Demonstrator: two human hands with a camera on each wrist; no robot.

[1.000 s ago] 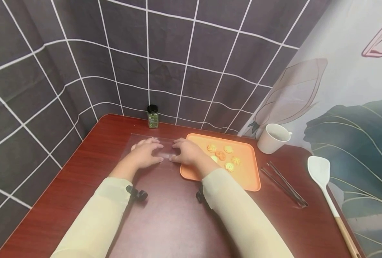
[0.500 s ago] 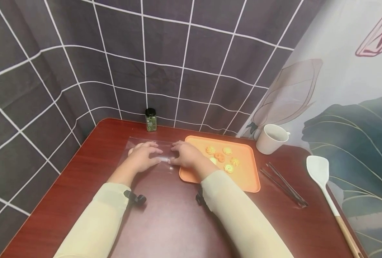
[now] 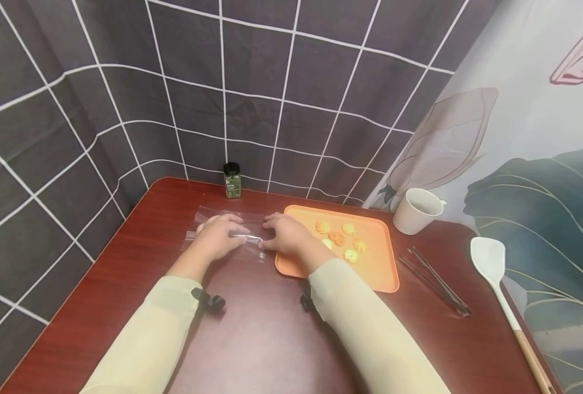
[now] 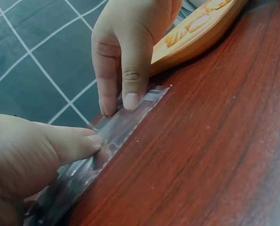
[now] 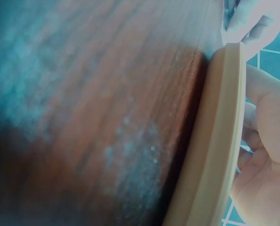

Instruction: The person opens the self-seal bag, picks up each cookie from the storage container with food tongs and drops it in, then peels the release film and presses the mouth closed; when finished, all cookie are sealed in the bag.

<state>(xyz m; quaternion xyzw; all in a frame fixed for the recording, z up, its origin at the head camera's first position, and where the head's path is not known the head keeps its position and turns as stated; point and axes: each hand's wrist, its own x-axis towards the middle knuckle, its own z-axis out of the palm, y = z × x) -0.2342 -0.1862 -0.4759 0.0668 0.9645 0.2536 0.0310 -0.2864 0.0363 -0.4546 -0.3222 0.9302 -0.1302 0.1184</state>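
Note:
A clear plastic bag [image 3: 248,254] lies flat on the table beneath both hands, a strip like a zip seal running across it. My left hand [image 3: 216,236] pinches its near layer, thumb at the strip in the left wrist view. Facing it, my right hand [image 3: 291,236] also pinches the bag, thumb and a fingertip on the film near the bag's right end. Between the two thumbs the strip is lifted into a bright fold. The right wrist view shows the right palm [image 5: 272,179] behind the tray edge; the bag is hidden there.
An orange tray [image 3: 382,273] with several cookies [image 3: 337,238] sits under the right forearm. Tongs [image 3: 436,282], a white cup [image 3: 414,216] and a white spatula [image 3: 490,265] with a wooden handle are to its right. A green-filled jar [image 3: 232,183] stands at the back.
The bag's strip has risen into a bright fold between the thumbs, and more of it shows left of the left hand. Both hands stay almost in place.

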